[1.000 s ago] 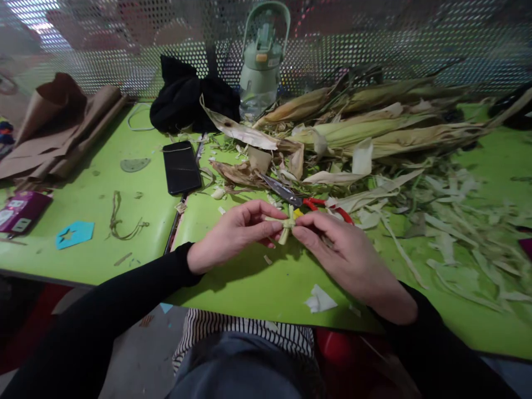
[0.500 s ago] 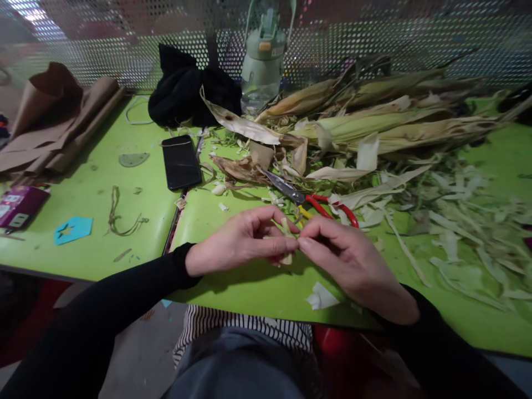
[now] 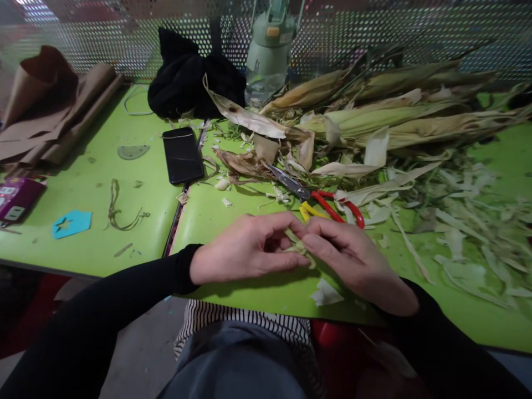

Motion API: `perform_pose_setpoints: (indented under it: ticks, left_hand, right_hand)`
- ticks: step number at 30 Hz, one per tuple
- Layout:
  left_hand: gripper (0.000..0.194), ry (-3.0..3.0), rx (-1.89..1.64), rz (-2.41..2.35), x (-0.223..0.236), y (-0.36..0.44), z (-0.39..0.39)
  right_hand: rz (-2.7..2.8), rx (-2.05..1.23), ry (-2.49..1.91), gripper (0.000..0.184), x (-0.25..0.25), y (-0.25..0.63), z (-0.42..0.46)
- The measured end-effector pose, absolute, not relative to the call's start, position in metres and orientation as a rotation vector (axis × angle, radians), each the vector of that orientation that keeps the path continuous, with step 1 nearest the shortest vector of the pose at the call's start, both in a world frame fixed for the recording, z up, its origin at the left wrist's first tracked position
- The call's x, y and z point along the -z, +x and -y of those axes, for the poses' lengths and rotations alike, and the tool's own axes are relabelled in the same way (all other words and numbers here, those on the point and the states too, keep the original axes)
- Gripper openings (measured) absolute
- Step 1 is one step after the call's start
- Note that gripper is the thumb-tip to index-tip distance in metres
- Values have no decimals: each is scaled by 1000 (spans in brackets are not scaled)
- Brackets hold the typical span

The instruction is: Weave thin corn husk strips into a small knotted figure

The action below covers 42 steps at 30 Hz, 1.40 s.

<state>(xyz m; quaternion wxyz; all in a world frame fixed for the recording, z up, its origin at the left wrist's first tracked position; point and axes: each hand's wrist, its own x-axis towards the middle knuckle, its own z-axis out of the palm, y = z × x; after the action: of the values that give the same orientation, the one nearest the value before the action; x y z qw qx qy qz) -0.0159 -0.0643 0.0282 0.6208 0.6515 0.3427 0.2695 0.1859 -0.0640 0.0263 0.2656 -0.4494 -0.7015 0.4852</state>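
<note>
Between my two hands is a small pale-green piece of corn husk, folded or knotted, partly hidden by fingers. My left hand pinches it from the left, thumb in front and fingers curled behind. From the right, my right hand closes on the same piece with thumb and forefinger. Just beyond my fingertips lie scissors with red handles, blades pointing away to the left. Yellow handles of another tool show beside them, the rest hidden. A torn scrap of husk rests on the table below my right hand.
Dried corn husks are heaped behind the scissors, with shredded strips to the right. A phone, black cloth and a green bottle stand or lie farther back. Brown paper and a blue tag are at left.
The husk piece, upright between my fingers before, is now tilted and more covered. My left hand has turned and moved slightly right, and both hands are closer together. The view has shifted slightly.
</note>
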Motion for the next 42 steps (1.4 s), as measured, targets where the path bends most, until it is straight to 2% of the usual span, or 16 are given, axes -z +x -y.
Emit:
perform_pose_setpoints:
  ticks: [6, 16, 22, 26, 36, 42]
  left_hand:
    - [28, 1491, -555, -711, -24, -20, 59]
    - [18, 1297, -494, -578, -25, -18, 68]
    - [28, 1244, -801, -768, -8, -9, 60]
    - [39, 1311, -842, -811, -6, -11, 57]
    - [29, 1285, -720, -808, -11, -14, 58]
    - [24, 1375, -809, -813, -14, -13, 64]
  right_hand:
    - [1599, -1465, -1151, 45, -19, 183, 72]
    - [1638, -1477, -1084, 49, -21, 186, 71]
    - [1778, -1261, -1230, 49, -21, 192, 54]
    - [1922, -1196, -1230, 43, -18, 191, 55]
    - [2050, -1213, -1142, 40, -23, 185, 61]
    - [1928, -1336, -1094, 44, -23, 187, 66]
